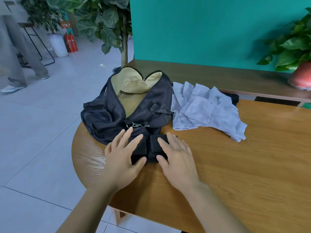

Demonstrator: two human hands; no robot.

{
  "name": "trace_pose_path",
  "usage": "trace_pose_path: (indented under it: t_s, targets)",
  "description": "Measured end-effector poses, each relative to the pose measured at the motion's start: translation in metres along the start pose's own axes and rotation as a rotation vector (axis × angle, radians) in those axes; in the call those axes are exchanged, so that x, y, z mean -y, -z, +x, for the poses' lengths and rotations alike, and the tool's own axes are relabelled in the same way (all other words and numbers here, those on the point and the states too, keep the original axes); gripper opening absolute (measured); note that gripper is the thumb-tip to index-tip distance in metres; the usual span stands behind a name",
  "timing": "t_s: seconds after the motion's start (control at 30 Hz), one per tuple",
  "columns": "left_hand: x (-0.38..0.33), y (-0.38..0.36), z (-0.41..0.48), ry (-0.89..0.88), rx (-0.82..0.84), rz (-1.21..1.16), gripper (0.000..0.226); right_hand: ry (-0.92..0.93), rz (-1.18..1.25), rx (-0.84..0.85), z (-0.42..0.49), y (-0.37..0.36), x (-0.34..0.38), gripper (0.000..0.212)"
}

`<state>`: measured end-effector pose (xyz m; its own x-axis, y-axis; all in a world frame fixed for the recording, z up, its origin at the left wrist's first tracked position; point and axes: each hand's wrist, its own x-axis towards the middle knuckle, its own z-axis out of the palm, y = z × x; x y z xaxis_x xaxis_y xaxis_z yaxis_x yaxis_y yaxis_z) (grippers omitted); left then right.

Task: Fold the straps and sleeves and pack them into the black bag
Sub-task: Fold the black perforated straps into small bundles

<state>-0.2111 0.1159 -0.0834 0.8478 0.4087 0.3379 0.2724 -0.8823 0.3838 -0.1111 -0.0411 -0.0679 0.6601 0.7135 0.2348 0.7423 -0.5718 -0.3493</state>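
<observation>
The folded black straps [152,144] lie on the desk [252,165], just in front of the black bag [104,115], whose zip gapes open. The left grip [122,153] and right grip [176,155] press flat on the bundle, fingers straight and spread, pinching nothing. The perforated webbing looks light, soft and springy, likely to unfold if released, so it is best clasped from both sides. The pale sleeves [207,111], thin and limp, lie just right of the bag.
</observation>
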Motion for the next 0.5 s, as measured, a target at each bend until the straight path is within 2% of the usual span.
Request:
trace_pose_path:
  t_s: [0.1, 0.37, 0.5]
  targets:
    - [0.013, -0.007, -0.009, -0.013, 0.071, -0.029, 0.076, 0.023, -0.005, 0.017, 0.000, -0.007, 0.005, 0.052]
    - [0.016, -0.016, -0.012, -0.007, 0.085, 0.024, 0.069, 0.029, -0.133, 0.010, 0.002, -0.023, 0.013, 0.042]
    - [0.010, -0.012, -0.008, 0.019, 0.092, 0.047, 0.072, 0.049, -0.113, 0.082, 0.004, -0.012, 0.012, 0.046]
